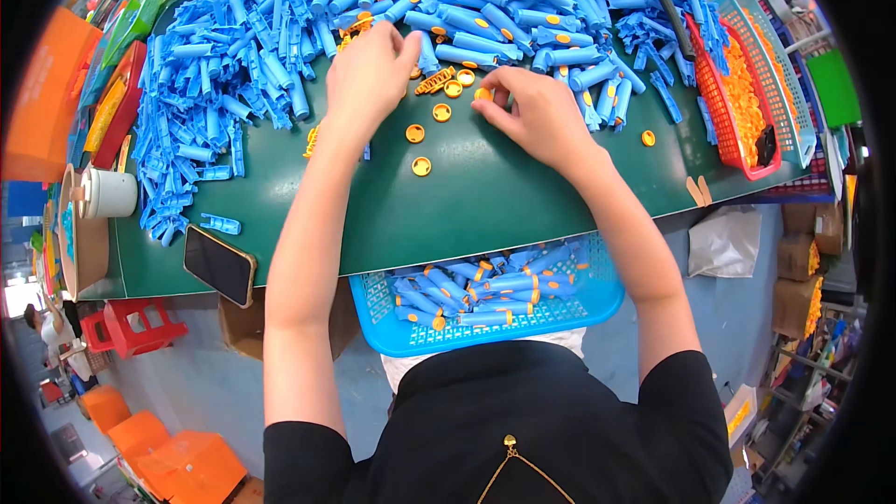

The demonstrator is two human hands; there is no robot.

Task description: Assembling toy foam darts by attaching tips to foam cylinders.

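My right hand (534,117) pinches a small round orange cap (483,94) between thumb and fingertips, just over the green tabletop. My left hand (366,79) reaches to the front of the blue heap, its fingers curled down among orange pieces (350,30). The back of that hand hides whatever its fingers hold. Between the hands lie several loose orange caps (441,112) and a ribbed orange part (435,81). Blue tubes with orange oval buttons (476,23) are heaped beyond my hands. Open blue half-shells (210,84) form a pile on the left.
A blue basket (392,341) of blue tubes with orange ends sits below the table edge at my lap. On the right stands a red basket (761,168) of orange parts. A phone (219,264) and a white mug (109,193) are on the left.
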